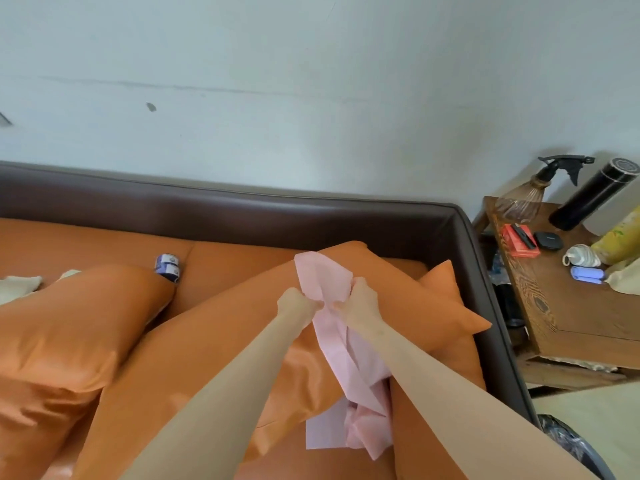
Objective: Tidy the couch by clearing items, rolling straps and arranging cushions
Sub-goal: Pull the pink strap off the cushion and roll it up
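Both hands busy with a long pale pink strap of cloth (346, 344) held over the orange couch seat (239, 251). Left hand (298, 299) curled round the strap just below its upper end; right hand (360, 303) pinching it from the other side, close beside the left, fingers bunched into the fabric. Upper end standing up above the fists, folded over; the rest trailing down between the forearms and ending in a crumpled heap (363, 434) on the near cushion. No tight roll visible between the hands, so rolling judged barely started, with most of the length loose.

Cushions not yet arranged: one large orange cushion (69, 334) slumped at the left, another (221, 341) lying slantwise under the arms, a third (450, 299) wedged into the right corner against the dark brown frame (242, 209). All three askew, none set upright along the backrest.

Clearing also unfinished: a small blue-and-white roll (168, 266) left on the seat beside the left cushion, and a cream cloth (20, 284) at the far left edge, only partly in view.

On the wooden side table (554, 306) to the right: spray bottle (526, 199), black flask (595, 195), red box (519, 240). Probably the drop-off spot for cleared items, though not certain.
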